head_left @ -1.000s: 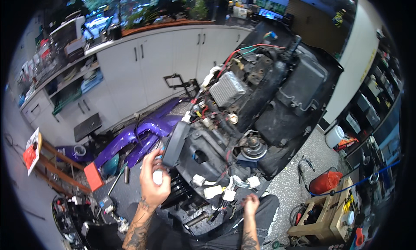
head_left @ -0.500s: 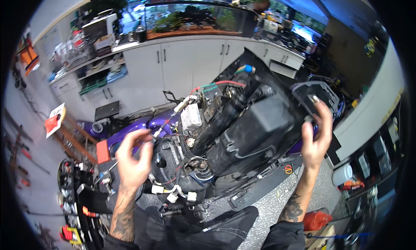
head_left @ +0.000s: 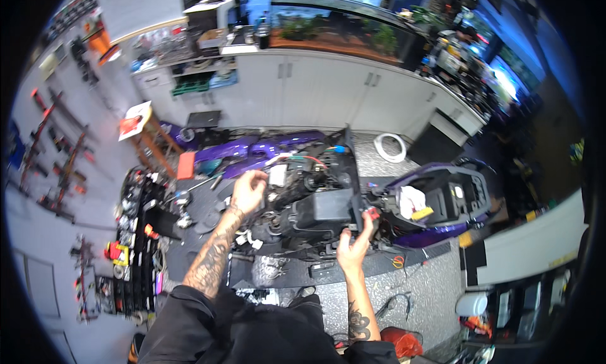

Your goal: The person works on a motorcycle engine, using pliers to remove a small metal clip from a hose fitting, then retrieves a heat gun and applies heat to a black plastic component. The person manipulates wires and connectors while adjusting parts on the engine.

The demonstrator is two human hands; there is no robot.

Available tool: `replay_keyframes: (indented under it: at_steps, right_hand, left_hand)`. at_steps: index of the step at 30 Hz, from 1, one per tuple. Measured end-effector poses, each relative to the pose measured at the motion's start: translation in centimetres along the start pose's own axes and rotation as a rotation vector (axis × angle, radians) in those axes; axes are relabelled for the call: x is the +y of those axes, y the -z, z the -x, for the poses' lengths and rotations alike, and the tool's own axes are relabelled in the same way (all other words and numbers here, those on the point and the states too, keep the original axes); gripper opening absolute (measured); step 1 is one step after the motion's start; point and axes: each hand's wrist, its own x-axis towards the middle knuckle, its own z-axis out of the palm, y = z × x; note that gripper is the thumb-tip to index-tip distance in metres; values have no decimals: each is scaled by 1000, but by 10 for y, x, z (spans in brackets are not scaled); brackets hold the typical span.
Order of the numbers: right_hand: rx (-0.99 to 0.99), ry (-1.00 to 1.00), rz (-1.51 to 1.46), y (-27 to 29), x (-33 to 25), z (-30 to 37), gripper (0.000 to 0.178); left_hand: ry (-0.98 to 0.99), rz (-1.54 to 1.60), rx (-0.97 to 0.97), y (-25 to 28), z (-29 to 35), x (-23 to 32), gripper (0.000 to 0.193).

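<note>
Nearest the lower edge, dark trousers and two tattooed forearms are seen rising toward a stripped scooter [head_left: 328, 206] that stands on a dark mat [head_left: 379, 269] on the speckled floor [head_left: 429, 294]. The right hand [head_left: 353, 247] is held at the near side of the scooter, with its fingers curled up against a black box-shaped part [head_left: 328, 207] and a small red piece [head_left: 372, 214] just beside the fingertips; whether anything is pinched cannot be told. The left hand [head_left: 249, 190] is placed on the exposed wiring at the scooter's left end, its fingers bent and pressed onto a white connector block [head_left: 278, 175]. To the right, the open purple seat tub [head_left: 442, 200] is seen, with a white rag and a yellow item lying inside. On the floor to the left, rows of tools [head_left: 136, 250] are laid out. Beyond the scooter, purple body panels [head_left: 252, 152] are laid on the floor, with a white ring [head_left: 391, 147] near them. Farthest off, white cabinets [head_left: 315, 93] are lined along the wall under a long counter [head_left: 353, 58].
</note>
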Motion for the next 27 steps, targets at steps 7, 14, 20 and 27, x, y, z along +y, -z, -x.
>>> replay_keyframes:
  at_steps: [7,14,20,27]
  right_hand:
    - [51,46,-88,-11,29,2,70]
    - [-166,-382,-357,15,84,-27,66]
    - [-231,-430,-490,17,50,-37,21]
    - [-255,-407,-519,14,43,-46,21]
  left_hand:
    - [459,-318,372,88,308,-33,48]
    - [1146,773,759,-24,611,-70,42]
    - [1006,980,535,-123,553,-23,39]
    - [973,755,364,-151,532,4,36]
